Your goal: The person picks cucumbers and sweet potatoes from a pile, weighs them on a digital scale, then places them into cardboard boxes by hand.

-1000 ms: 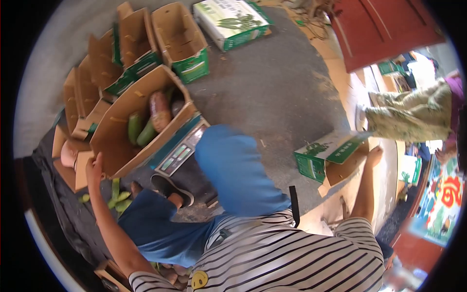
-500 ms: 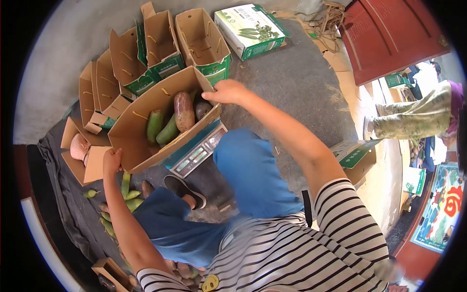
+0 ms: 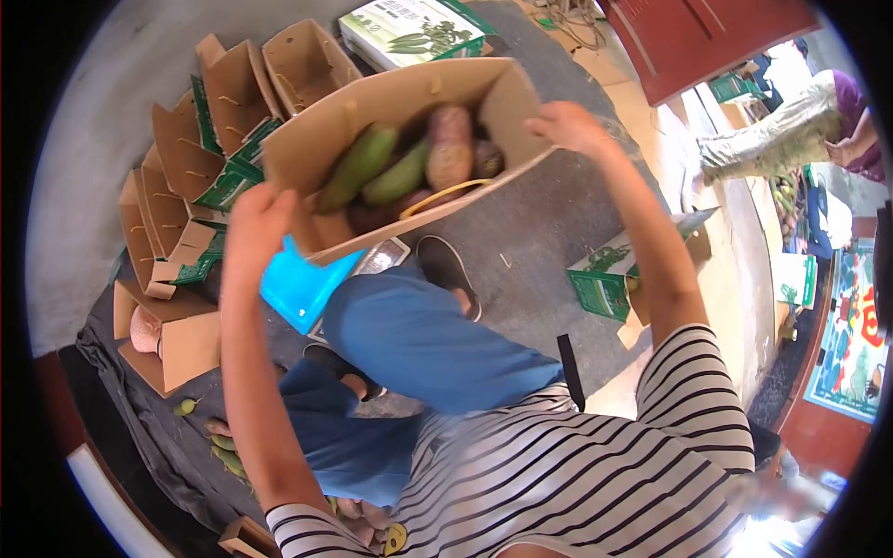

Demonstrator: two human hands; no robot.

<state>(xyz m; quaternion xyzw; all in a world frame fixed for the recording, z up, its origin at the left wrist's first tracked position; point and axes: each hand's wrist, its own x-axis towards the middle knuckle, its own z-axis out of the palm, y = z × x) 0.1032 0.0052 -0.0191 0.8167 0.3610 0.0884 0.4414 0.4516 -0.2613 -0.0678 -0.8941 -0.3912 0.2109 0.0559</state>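
An open cardboard box [image 3: 321, 130] hangs in the air between my hands. Inside lie green radishes [image 3: 367, 163] and reddish-brown root vegetables [image 3: 450, 149], with a yellow cord handle across the near side. My left hand [image 3: 262, 223] is closed on the box's left end. At its right end, my right hand [image 3: 569, 127] grips the edge. Below the box, a scale with a bright blue platform [image 3: 302, 286] shows on the floor, partly covered by my leg.
Several open boxes [image 3: 233, 88] line the wall at the left. A closed white-green box [image 3: 409, 33] is at the back. Another green box [image 3: 605, 279] stands right. A person's legs [image 3: 772, 130] show beyond. Radishes [image 3: 226, 456] lie lower left.
The box has been lifted off the scale and moved right, still in both hands, uncovering the blue platform. My legs have shifted, and the whole view has turned.
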